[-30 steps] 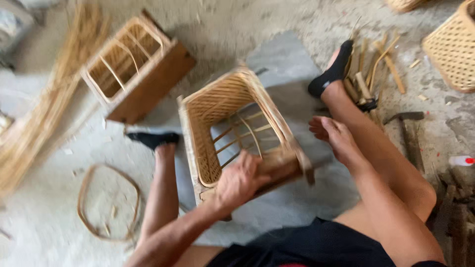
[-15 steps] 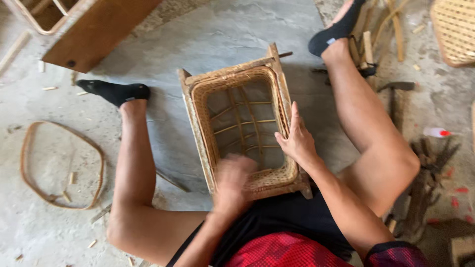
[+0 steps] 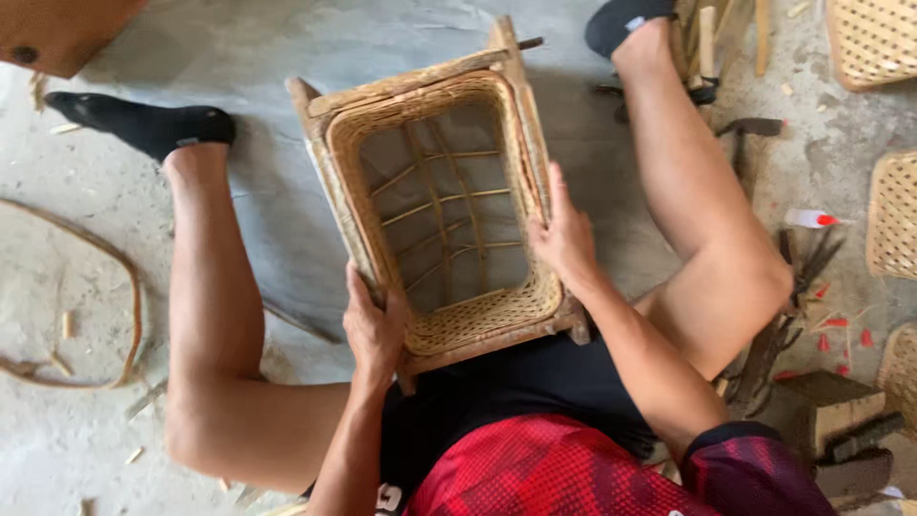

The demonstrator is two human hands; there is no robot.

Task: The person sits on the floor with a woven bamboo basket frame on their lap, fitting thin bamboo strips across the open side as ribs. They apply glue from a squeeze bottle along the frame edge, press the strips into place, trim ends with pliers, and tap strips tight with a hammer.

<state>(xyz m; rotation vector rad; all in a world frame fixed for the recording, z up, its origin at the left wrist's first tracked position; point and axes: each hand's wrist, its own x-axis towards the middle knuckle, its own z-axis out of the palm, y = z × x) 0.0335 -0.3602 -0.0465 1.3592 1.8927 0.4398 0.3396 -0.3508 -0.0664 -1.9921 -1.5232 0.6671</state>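
Head view: a woven basket in a wooden frame stands on the floor between the person's spread legs, open side up, its long axis running away from the body. The left hand clasps the near-left rim, fingers curled over the edge. The right hand lies flat against the right rim, fingers stretched along it. Both touch it equally near. The basket's near corner hides behind the left hand; tools at right are hard to make out.
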